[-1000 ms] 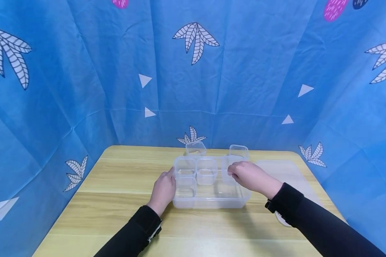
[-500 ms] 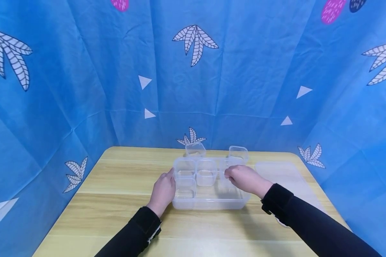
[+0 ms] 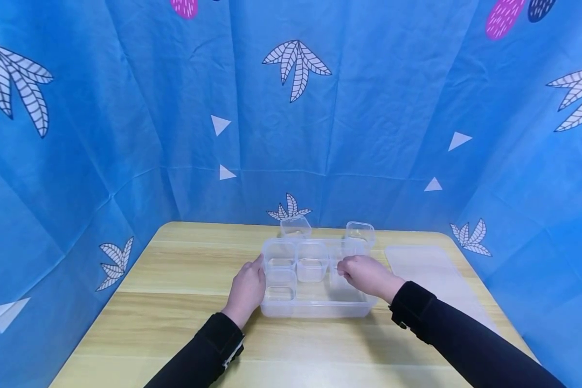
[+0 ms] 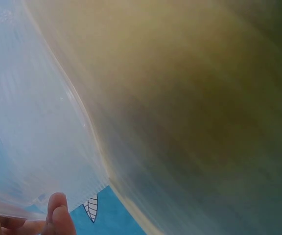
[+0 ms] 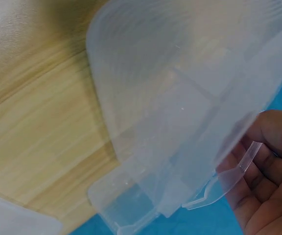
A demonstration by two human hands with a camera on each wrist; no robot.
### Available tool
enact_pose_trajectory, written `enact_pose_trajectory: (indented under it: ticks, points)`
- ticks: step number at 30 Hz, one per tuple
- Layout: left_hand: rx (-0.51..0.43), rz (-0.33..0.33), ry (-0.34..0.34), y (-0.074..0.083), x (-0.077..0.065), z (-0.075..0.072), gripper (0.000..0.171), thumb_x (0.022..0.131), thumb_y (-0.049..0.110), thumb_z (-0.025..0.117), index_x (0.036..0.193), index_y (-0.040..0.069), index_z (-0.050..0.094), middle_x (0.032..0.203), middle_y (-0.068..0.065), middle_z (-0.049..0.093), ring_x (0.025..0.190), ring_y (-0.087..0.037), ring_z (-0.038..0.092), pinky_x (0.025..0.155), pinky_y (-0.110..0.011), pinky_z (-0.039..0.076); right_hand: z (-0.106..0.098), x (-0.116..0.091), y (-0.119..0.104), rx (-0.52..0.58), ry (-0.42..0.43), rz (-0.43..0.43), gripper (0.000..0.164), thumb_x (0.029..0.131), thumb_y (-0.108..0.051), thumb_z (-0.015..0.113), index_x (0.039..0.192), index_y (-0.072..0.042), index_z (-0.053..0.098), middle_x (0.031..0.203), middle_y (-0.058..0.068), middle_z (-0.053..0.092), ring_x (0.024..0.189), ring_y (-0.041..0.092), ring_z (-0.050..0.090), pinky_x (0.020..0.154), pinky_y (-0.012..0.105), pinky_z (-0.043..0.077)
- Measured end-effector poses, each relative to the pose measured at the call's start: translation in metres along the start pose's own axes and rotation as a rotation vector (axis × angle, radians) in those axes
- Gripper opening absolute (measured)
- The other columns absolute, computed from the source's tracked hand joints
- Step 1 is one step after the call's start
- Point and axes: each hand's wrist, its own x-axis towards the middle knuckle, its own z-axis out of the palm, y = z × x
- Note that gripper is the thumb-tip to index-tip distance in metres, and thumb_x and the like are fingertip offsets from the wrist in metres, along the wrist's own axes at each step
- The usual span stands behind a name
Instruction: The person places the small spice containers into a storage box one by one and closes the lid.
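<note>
"Clear plastic cup on my right wrist feed, its rim pinched between the thumb and fingers of the right hand. Where do you place it from the head view?"

"I have it at the right part of the translucent tray, near the three matching cups that stand in the left and middle. I can't tell whether its base touches the tray's floor."

"And the left hand?"

"Against the tray's left wall. My left wrist feed shows fingertips there, but I can't tell whether they grip that wall or only press on it."

"How do you judge the cup will handle?"

"Light, going by those thin, see-through walls. I'd call it fairly stiff, with a little give at the rim under a hard squeeze. Its surface looks smooth, so I'd expect it to slip under dry fingertips, and a sharp knock might crack it."

"Best hold, then?"

"I'd favour one wall at the rim, midway along its side, thumb on one face and fingers on the other. Pinched near a corner, it could swing or tilt. As for the tray, I'd guess it slides easily on the tabletop, so a hand at its side wall makes sense to me."
</note>
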Motion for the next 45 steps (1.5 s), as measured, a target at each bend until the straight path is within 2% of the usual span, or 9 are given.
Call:
enact_pose_trajectory:
  ticks: [4,12,29,45]
  points:
    - [-0.005,-0.014,-0.003,0.000,0.000,0.000,0.043,0.105,0.011,0.046,0.145,-0.004,0.048,0.101,-0.018,0.063,0.074,-0.019,0.057,0.071,-0.037,0.055,0.003,-0.001,0.000,0.005,-0.014,0.017,0.038,0.086,0.010,0.060,0.068,-0.016,0.039,0.068,-0.007,0.029,0.064,0.011,0.030,0.061,0.026,0.031]
    - [-0.008,-0.010,0.005,-0.002,0.000,0.002,0.043,0.105,0.010,0.046,0.145,-0.004,0.048,0.102,-0.019,0.063,0.076,-0.021,0.059,0.073,-0.040,0.055,0.007,-0.003,-0.003,0.038,-0.021,0.022,0.046,0.087,0.013,0.056,0.071,-0.017,0.025,0.073,-0.008,0.012,0.063,0.009,0.019,0.061,0.026,0.020]
    - [-0.011,-0.008,0.010,0.001,0.000,0.001,0.043,0.105,0.010,0.046,0.145,-0.005,0.048,0.103,-0.020,0.064,0.081,-0.023,0.062,0.077,-0.042,0.056,0.016,-0.002,0.000,0.044,-0.031,0.044,0.043,0.091,0.008,0.057,0.068,-0.017,0.029,0.071,-0.010,0.015,0.063,0.009,0.024,0.060,0.025,0.025]
    - [0.001,-0.001,0.017,-0.001,0.000,0.002,0.042,0.104,0.010,0.047,0.144,-0.005,0.049,0.101,-0.019,0.064,0.078,-0.022,0.060,0.074,-0.040,0.055,0.017,0.003,0.006,0.081,-0.030,0.061,0.044,0.086,0.014,0.053,0.069,-0.017,0.026,0.071,-0.010,0.012,0.060,0.008,0.022,0.059,0.025,0.021]
